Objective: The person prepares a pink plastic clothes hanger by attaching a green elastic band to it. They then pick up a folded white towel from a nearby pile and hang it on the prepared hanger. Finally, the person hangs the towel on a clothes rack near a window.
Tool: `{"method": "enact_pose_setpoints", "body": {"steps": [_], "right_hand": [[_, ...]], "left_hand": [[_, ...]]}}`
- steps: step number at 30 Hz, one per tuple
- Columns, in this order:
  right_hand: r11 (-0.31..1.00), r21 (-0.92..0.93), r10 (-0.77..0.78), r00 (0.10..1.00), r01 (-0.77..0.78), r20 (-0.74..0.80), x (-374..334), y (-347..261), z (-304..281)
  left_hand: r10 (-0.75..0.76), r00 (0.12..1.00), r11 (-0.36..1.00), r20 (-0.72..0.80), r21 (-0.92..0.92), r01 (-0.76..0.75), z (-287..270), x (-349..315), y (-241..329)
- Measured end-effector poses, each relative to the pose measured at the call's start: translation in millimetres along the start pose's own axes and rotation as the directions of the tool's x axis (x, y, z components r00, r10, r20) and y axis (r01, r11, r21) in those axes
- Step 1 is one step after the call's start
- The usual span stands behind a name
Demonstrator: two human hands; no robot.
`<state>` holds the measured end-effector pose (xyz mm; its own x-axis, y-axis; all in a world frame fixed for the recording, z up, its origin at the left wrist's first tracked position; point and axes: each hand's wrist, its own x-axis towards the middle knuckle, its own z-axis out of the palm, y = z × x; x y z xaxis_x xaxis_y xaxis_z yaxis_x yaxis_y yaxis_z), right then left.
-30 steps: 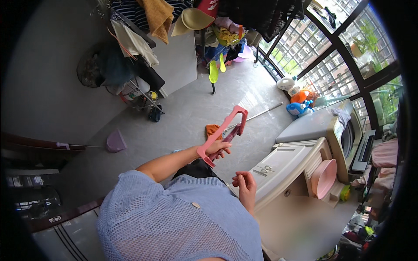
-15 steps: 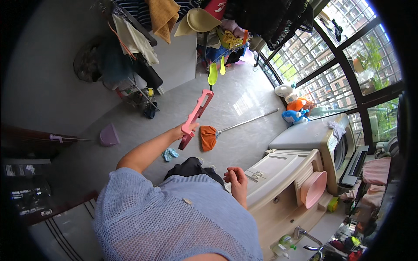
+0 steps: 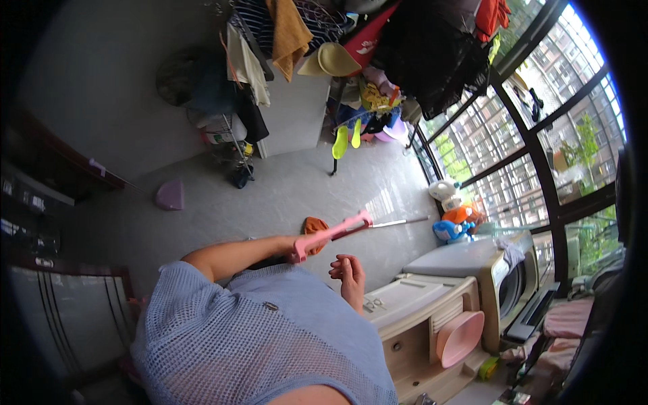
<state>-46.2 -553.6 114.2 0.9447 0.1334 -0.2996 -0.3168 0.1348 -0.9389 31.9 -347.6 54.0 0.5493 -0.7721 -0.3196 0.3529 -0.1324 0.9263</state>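
Note:
My left hand [image 3: 289, 246], partly hidden behind what it holds, is closed round one end of a long pink plastic frame [image 3: 331, 233] with a darker red underside. The frame slants up to the right in front of my body, across the view of an orange mop head [image 3: 314, 228] on the floor. My right hand [image 3: 349, 273] hangs near my waist beside the white cabinet, its fingers loosely bent and apart, with nothing in it. The mop's metal pole [image 3: 399, 221] runs right along the floor.
On the right stand a sink cabinet [image 3: 424, 287] with a pink basin [image 3: 461, 339] and a washing machine [image 3: 472, 262]. Detergent bottles [image 3: 451, 229] sit by the window. A purple dustpan [image 3: 171, 194] lies left. Hanging clothes [image 3: 432, 61] and yellow-green slippers [image 3: 341, 142] are at the far side.
The pink frame has swung from nearly upright to a lower slant toward the right, closer to my body. My view has turned, and my right hand stays near my waist.

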Motion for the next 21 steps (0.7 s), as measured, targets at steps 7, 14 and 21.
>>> {"method": "enact_pose_setpoints", "body": {"steps": [7, 14, 21], "right_hand": [[0.942, 0.321, 0.016, 0.966, -0.101, 0.258, 5, -22, 7], [0.933, 0.316, 0.033, 0.915, -0.173, 0.402, 17, -12, 11], [0.932, 0.343, 0.041, 0.976, -0.115, 0.214, 21, -6, 1]], "left_hand": [[-0.105, 0.890, 0.960, -0.443, 0.187, 0.207, 44, -5, 10], [-0.049, 0.760, 0.974, -0.648, 0.137, 0.179, 26, -13, -16], [0.046, 0.774, 0.946, -0.631, 0.276, 0.168, 8, 0, -16]]}}
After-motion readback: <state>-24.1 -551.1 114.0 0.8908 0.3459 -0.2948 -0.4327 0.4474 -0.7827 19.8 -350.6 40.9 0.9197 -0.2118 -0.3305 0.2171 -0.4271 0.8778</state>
